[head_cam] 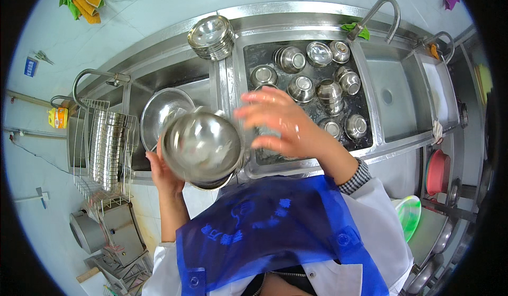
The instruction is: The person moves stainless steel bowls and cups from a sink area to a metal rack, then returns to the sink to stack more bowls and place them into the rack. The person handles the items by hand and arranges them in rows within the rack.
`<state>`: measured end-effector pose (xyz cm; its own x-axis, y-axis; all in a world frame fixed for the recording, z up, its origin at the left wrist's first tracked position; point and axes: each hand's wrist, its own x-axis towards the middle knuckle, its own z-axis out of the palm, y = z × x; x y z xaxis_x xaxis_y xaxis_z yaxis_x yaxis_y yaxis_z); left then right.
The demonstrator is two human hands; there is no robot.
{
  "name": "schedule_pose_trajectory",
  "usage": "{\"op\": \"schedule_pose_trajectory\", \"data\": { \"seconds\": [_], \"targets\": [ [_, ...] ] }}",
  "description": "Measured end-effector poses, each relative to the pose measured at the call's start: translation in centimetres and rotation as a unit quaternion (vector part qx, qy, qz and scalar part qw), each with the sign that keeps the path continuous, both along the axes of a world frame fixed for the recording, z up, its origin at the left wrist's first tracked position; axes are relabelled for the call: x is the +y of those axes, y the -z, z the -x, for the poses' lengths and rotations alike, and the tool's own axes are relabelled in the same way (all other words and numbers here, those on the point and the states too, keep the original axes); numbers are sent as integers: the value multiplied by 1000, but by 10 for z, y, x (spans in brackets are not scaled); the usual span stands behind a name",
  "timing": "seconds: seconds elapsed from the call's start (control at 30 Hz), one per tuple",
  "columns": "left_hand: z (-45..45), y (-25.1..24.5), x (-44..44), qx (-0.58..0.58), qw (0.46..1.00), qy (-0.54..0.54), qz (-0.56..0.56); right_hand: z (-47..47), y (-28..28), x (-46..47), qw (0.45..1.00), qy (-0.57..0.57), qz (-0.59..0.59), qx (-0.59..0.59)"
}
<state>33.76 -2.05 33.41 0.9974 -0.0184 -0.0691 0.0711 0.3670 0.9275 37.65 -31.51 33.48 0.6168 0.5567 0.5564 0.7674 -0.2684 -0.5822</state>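
My left hand [168, 175] grips the left rim of a shiny stainless-steel bowl [202, 145], blurred and tilted above the counter's front edge. Under it shows the rim of more steel bowlware [214, 184], mostly hidden. My right hand [283, 125], wet and holding nothing, is spread just right of the bowl over the middle sink basin [260, 53]. Several small steel bowls [301, 88] lie there on the wet, dark bottom, many bottom-up and some nested. Behind my left hand, a large steel mixing bowl [158, 105] rests in the left sink.
A stack of steel bowls [210, 34] stands on the divider. At left, a wire rack [129, 145] holds rows of nested bowls. Gooseneck faucets [391, 8] [81, 77] rise along the back. Another sink [397, 97] lies to the right, with plastic basins [436, 173] beyond.
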Motion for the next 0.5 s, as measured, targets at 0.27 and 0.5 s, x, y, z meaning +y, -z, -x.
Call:
{"op": "schedule_pose_trajectory", "data": {
  "seconds": [0.27,0.5],
  "targets": [
    [3,-7,1,-74,990,62,-98,-70,208,20,867,231,437,68],
    [5,-1,3,-56,991,58,-111,-50,303,-8,824,300,347,334]
  ]
}}
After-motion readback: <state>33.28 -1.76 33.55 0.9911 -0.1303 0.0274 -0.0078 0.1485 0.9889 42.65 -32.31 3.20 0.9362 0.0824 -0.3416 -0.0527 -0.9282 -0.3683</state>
